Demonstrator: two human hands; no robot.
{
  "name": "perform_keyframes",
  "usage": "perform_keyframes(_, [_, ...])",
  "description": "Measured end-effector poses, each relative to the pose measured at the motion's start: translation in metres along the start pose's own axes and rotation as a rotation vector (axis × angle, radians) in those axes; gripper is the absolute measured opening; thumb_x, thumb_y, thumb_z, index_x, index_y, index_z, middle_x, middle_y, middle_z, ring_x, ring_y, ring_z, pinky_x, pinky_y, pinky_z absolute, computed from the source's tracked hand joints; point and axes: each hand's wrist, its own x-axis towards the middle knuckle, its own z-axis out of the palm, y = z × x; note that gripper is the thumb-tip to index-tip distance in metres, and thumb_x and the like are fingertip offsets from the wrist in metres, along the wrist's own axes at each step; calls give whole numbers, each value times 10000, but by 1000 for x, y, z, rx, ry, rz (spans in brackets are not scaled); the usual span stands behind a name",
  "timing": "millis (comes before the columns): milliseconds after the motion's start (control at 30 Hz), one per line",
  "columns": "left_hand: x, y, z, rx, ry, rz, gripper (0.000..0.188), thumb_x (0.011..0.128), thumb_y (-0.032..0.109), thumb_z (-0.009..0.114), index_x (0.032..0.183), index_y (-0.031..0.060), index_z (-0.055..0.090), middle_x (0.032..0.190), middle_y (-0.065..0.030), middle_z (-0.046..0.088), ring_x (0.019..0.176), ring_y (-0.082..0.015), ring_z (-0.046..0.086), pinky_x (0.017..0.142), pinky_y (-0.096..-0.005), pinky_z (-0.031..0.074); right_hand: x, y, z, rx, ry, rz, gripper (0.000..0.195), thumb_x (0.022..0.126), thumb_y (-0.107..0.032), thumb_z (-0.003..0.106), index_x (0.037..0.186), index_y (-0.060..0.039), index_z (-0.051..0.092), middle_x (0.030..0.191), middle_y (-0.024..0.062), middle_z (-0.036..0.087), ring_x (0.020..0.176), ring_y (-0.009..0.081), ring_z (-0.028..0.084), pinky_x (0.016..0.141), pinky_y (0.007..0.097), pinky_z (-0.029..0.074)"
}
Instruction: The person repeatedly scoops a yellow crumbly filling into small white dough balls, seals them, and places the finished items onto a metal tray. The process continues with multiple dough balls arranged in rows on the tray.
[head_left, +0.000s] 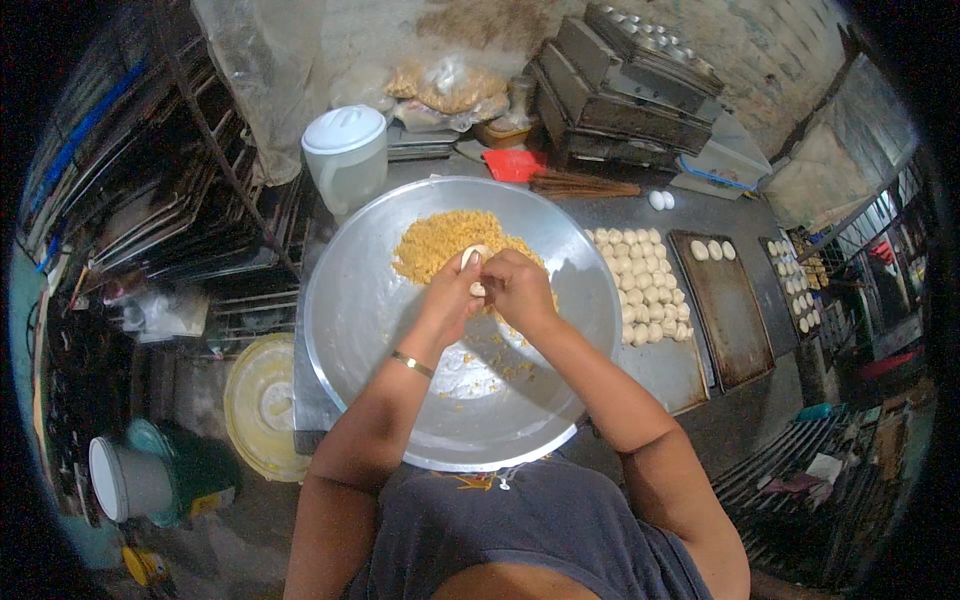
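Over a wide metal basin (352, 322), both hands meet around a small pale piece of dough (473, 256). It rests in my left hand (448, 300), whose thumb lies against it. The fingertips of my right hand (519, 286) pinch at the dough's edge; the exact grip is partly hidden by the fingers. Behind the hands, a crumbly yellow filling (442, 232) is heaped on the basin's far side. Loose yellow crumbs lie on the bare metal nearer me.
Rows of dough balls (641, 277) sit right of the basin. Beyond them are a baking tray (731, 315) with flattened dough pieces and another filled tray (795, 289). A lidded plastic pitcher (346, 161), two eggs (661, 200) and stacked metal pans (622, 97) stand behind.
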Motion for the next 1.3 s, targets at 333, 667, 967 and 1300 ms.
perform_keyframes(333, [6, 15, -7, -48, 43, -59, 271, 924, 230, 548, 1150, 85, 514, 1014, -67, 579, 902, -193, 609, 670, -341, 563, 21, 25, -23, 549, -31, 468, 201, 847, -155, 645, 1018, -55, 678, 895, 45, 665, 854, 133, 600, 725, 272, 476])
perform_keyframes(667, [10, 0, -6, 165, 57, 52, 360, 940, 137, 501, 1289, 59, 454, 1118, -88, 559, 942, -178, 598, 737, -330, 579, 16, 37, -7, 700, -181, 535, 250, 844, -89, 645, 1069, 19, 630, 896, 53, 663, 757, 111, 592, 701, 255, 483])
perform_keyframes(967, [15, -11, -10, 477, 279, 58, 391, 907, 117, 541, 1297, 138, 511, 1027, -72, 624, 810, -140, 620, 595, -260, 554, -5, 16, 17, 333, 9, 234, 292, 722, 13, 715, 996, -15, 616, 947, 87, 601, 733, 123, 584, 663, 250, 488])
perform_keyframes(1300, [12, -9, -9, 458, -110, 93, 725, 850, 32, 498, 1466, 84, 121, 1164, -132, 537, 864, -131, 569, 703, -231, 476, 2, 47, 16, 411, 106, 398, 235, 700, 11, 692, 915, -27, 604, 743, 65, 578, 653, 152, 572, 618, 285, 486])
